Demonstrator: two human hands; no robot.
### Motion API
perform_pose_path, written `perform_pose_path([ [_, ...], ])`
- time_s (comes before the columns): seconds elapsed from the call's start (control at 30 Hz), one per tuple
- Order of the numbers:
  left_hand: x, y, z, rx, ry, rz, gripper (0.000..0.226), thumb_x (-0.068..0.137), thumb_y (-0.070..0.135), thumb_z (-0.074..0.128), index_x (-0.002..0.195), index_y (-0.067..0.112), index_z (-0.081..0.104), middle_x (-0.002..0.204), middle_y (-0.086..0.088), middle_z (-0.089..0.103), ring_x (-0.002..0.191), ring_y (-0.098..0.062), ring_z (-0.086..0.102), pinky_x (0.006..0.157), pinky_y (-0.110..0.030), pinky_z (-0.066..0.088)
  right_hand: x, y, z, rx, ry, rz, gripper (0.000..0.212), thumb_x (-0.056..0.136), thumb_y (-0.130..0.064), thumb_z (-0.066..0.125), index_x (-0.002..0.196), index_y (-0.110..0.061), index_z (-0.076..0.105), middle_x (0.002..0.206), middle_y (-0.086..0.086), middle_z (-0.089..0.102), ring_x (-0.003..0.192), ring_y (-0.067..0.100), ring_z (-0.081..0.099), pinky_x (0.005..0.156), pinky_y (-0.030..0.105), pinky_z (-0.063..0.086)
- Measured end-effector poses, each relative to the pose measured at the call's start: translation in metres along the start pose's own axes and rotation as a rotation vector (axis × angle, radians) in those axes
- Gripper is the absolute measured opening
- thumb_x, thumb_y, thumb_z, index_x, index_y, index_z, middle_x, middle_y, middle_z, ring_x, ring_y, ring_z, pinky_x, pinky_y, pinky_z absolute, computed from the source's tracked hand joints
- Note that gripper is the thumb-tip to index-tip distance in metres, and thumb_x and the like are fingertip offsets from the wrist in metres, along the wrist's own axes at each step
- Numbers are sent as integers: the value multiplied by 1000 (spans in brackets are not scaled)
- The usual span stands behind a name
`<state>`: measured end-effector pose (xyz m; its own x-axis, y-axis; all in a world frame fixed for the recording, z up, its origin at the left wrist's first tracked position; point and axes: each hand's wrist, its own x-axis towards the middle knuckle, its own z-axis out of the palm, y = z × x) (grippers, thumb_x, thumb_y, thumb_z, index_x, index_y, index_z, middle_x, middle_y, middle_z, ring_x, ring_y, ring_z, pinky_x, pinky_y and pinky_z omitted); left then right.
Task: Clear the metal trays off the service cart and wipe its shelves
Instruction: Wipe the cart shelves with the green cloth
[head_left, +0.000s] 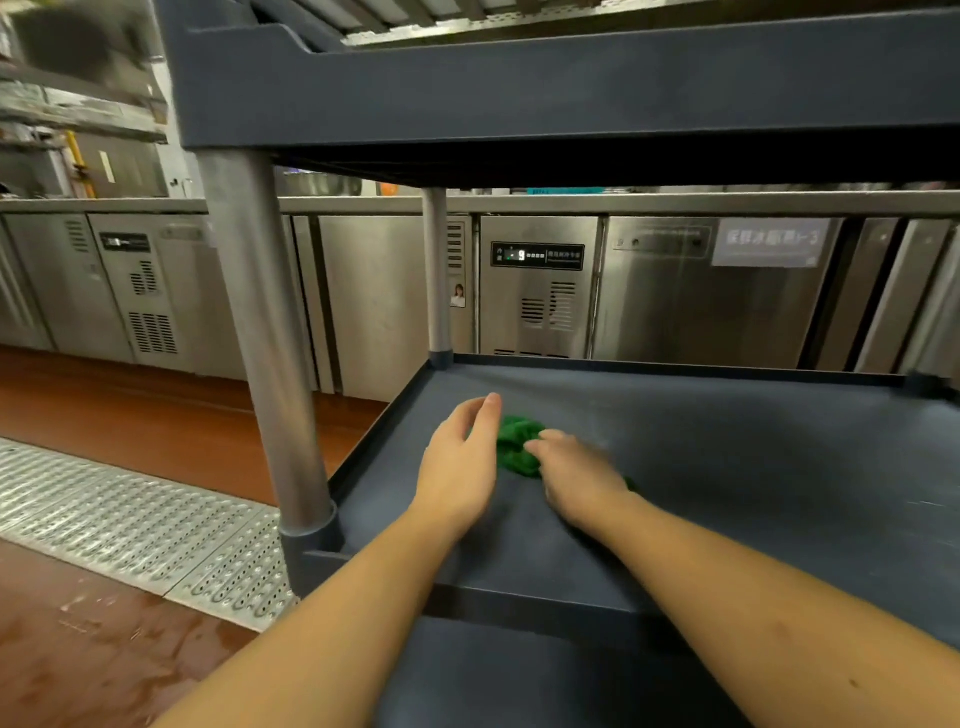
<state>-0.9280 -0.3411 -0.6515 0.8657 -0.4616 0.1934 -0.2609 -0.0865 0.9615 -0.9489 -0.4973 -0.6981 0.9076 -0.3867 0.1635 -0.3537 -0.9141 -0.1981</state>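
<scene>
Two forearms are seen reaching up from the bottom of the frame onto the cart's middle shelf (727, 467). The left hand (460, 467) is held open just left of centre, fingers relaxed and nothing in it; whether it touches the shelf cannot be told. The right hand (582, 478), blurred, is laid over the green cloth (514, 447) with its fingers bent down onto it, so the cloth is judged to be gripped. The cloth is bunched between the two hands, mostly under and ahead of the right fingertips. Corners along the raised lip could be missed if the cloth is kept bunched, and knuckles could be knocked on the near post (270, 338) by a wide stroke. Higher up, metal slats (467, 15), perhaps trays, are seen above the upper shelf (519, 93). Steel counters (675, 291) are seen beyond.
</scene>
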Motion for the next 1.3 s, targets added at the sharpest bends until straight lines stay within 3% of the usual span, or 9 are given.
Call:
perform_pose_path([
  [0.13,-6,8,31,4,-55,-8,46,99,48,36,138,25,46,120,15,46,110,-2,38,94,-21,25,-20,76,-22,-122,12,119,32,97,-14,39,126,-14,54,129,11,50,114,33,52,94,42,47],
  [0.27,-12,13,74,14,-140,-16,44,98,51,35,130,27,53,126,10,54,122,-15,47,98,-28,31,-48,160,-46,-130,28,255,31,96,-13,42,123,-20,57,127,7,53,109,29,55,93,42,47],
  [0.47,-26,25,148,-3,-253,-31,46,98,52,36,136,28,49,127,12,49,120,-9,42,97,-24,26,-111,267,-88,-141,36,521,40,96,-10,46,135,-19,50,131,12,55,112,31,57,95,41,48],
  [0.6,-36,37,190,4,-314,-4,45,98,50,37,135,27,51,122,11,51,128,-13,42,94,-20,24,-159,322,-110,-147,126,629,40,93,-10,50,132,-17,55,130,15,58,112,35,59,94,45,50],
  [0.73,-41,42,218,-8,-369,-2,44,98,50,37,134,29,52,138,7,51,130,-14,42,93,-20,23,-195,344,-123,-168,180,748,40,93,-11,52,132,-17,56,131,16,58,109,35,60,89,39,50],
  [0.97,-45,43,227,-66,-444,-3,44,99,52,33,133,32,52,135,8,50,129,-14,42,93,-23,25,-202,312,-112,-159,256,784,39,88,-8,52,125,-15,61,117,18,64,101,37,63,86,42,53],
  [1.1,-43,41,212,-101,-452,10,43,99,51,33,131,31,53,121,12,51,120,-8,44,92,-22,25,-193,256,-92,-173,231,618,42,87,-9,51,127,-18,60,129,9,60,110,35,59,90,41,50],
  [1.2,-35,35,192,-114,-420,22,46,99,50,33,136,28,51,138,6,51,129,-13,43,94,-23,26,-180,202,-79,-118,235,499,41,89,-11,52,128,-20,60,132,6,59,117,33,56,97,41,46],
  [1.3,-28,29,165,-121,-359,18,47,100,49,34,136,24,51,138,1,50,125,-15,44,93,-24,27,-155,140,-63,-21,242,360,40,89,-15,55,128,-22,61,132,3,60,120,28,55,100,38,44],
])
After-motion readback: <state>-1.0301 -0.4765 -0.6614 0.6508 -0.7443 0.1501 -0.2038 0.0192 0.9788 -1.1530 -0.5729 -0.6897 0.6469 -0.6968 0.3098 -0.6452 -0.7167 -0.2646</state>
